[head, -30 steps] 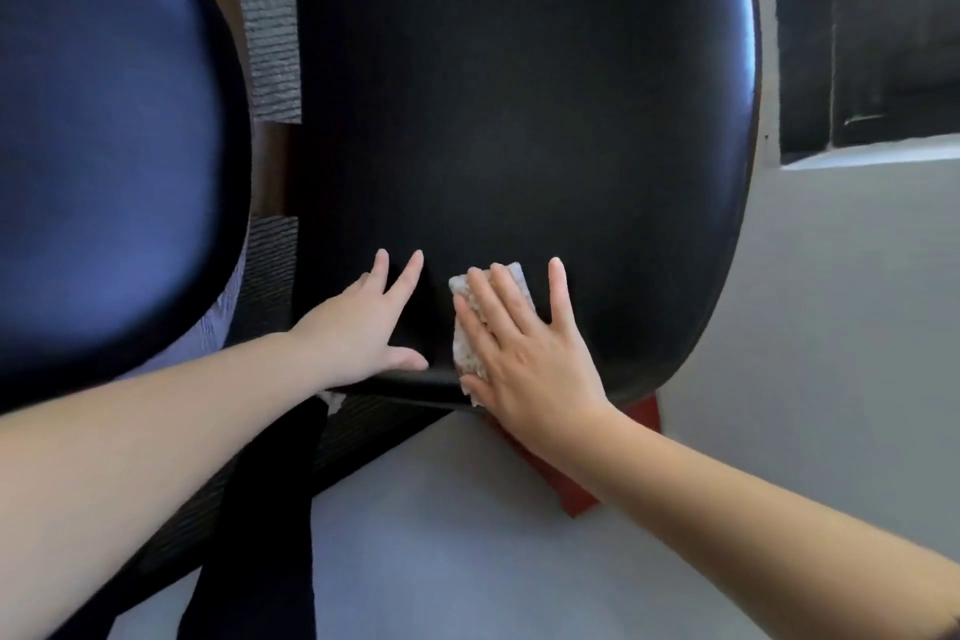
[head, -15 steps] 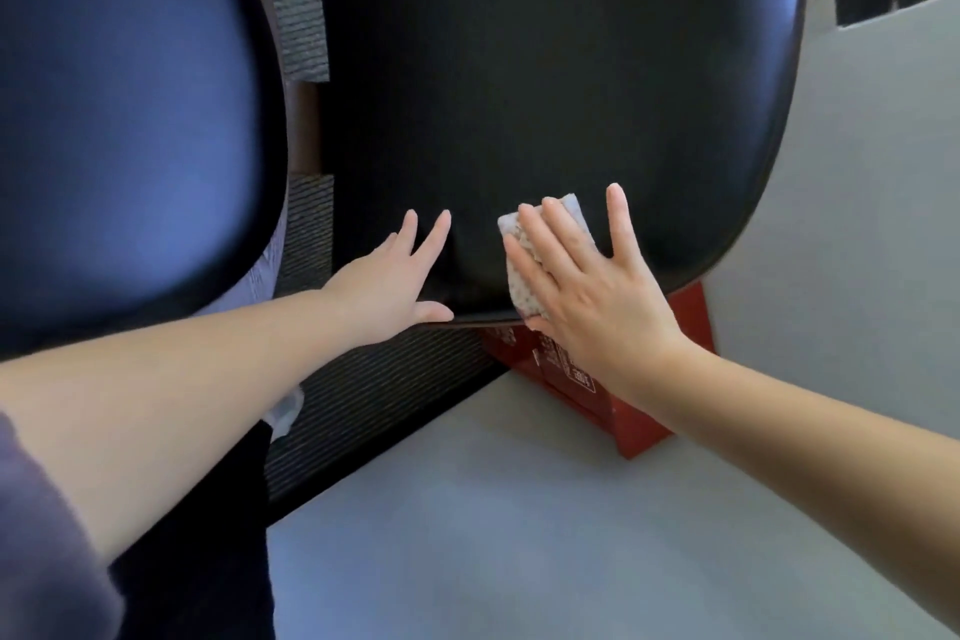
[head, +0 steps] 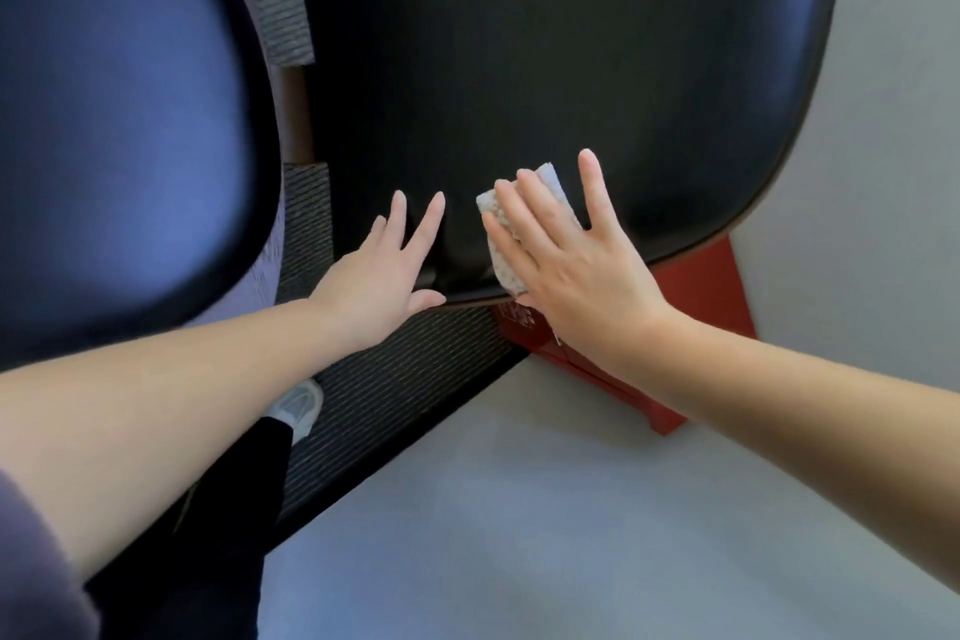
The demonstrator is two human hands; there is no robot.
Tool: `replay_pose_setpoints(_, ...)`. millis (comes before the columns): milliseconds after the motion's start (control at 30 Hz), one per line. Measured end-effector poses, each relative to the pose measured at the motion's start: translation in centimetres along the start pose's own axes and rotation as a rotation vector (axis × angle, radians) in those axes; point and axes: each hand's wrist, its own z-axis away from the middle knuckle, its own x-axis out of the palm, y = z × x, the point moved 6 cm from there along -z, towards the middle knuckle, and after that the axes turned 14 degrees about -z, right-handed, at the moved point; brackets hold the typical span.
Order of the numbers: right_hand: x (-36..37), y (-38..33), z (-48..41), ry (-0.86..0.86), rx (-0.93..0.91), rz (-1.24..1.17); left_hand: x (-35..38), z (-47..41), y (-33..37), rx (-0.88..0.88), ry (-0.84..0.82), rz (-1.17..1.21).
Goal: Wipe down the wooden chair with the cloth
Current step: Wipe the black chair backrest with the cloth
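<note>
I press my flat right hand (head: pixel 582 276) on the small pale speckled cloth (head: pixel 549 178) at the near edge of the glossy black chair seat (head: pixel 545 42) to wipe it; my straight-fingered left hand (head: pixel 382 276) rests alongside, apparently steadying the seat.

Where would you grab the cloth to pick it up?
Probably the left edge of the cloth, which pokes out from under the right hand. Come from the left and pinch it: the cloth is pressed flat on the seat, so only a free edge offers a hold.
</note>
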Motion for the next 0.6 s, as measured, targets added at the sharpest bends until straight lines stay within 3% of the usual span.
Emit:
replay_pose_setpoints(167,0.7,-3.3,-2.7,-0.066,0.05,-0.065,0.7,0.0,-0.5,-0.028,0.09,-0.063)
replay_pose_setpoints(367,0.1,-1.8,-1.4,-0.106,0.03,0.011,1.7,0.1,-2.4,-0.035,0.023,-0.077)
replay_pose_setpoints(600,0.9,-5.4,-4.6,-0.186,0.027,-0.115,1.7,0.0,-3.6,-0.007,-0.042,-0.025)
